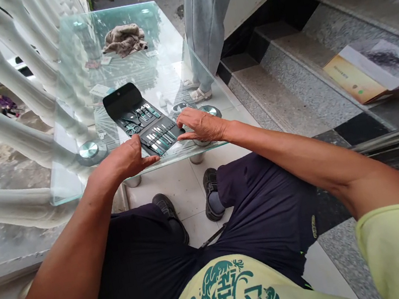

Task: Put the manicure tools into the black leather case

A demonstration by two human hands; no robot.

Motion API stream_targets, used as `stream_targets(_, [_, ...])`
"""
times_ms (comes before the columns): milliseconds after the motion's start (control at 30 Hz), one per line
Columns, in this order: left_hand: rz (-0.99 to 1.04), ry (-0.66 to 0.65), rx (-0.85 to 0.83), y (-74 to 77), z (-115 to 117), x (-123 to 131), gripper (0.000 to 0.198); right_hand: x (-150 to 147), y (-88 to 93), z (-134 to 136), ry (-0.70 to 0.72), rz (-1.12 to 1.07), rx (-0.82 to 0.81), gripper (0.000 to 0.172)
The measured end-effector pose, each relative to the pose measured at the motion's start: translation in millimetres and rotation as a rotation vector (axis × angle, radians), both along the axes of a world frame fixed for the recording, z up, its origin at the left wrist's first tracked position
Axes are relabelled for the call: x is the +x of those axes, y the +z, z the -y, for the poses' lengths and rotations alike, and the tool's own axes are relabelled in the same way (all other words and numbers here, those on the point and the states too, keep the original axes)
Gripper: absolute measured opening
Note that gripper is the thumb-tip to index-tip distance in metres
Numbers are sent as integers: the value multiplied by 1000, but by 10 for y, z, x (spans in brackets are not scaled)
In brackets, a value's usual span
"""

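A black manicure case [147,126] lies unfolded on the glass table [168,80], its flap [120,100] raised at the far end. Small scissors [133,127] and nail clippers [146,113] sit in the upper half. Several slim metal tools [161,138] stand in a row of loops in the lower half. My left hand [124,158] grips the case's left edge, thumb stretched along the near edge. On the right, my right hand [201,124] has the case's corner between thumb and fingers. The fingertips of both hands are partly hidden.
A crumpled cloth [124,40] lies at the table's far end. White balusters [17,93] run along the left. Another person's grey trouser leg [201,21] is just beyond the table's right side. Stone steps [280,85] rise at right, with an open cardboard box or folder [359,74] on them.
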State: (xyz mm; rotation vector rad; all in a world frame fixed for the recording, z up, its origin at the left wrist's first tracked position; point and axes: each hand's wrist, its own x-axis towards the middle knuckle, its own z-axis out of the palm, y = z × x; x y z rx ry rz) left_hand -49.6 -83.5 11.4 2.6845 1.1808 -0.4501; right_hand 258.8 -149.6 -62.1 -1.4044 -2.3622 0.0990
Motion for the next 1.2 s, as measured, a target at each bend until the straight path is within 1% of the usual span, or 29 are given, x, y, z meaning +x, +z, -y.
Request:
stream_targets(233, [-3, 22, -34, 23, 2, 8, 69, 19, -44, -18, 8, -39, 3, 28])
stream_targets(533, [14, 41, -34, 17, 0, 12, 68, -14, -27, 2, -5, -66, 8, 24])
stream_targets(667, [19, 52, -38, 30, 9, 13, 69, -9, -36, -3, -9, -66, 15, 25])
stream_targets(800, [30, 41, -34, 2, -12, 0, 68, -3, -53, -13, -6, -54, 18, 25])
stream_targets(967, [64, 25, -33, -35, -40, -36, 72, -8, -68, -12, -4, -65, 26, 23])
stream_targets(1100, [28, 50, -45, 15, 9, -25, 78, -28, -68, -11, -27, -64, 23, 19])
stream_targets(1200, [13, 69, -23, 50, 66, 12, 82, -42, -73, -25, -35, -54, 30, 18])
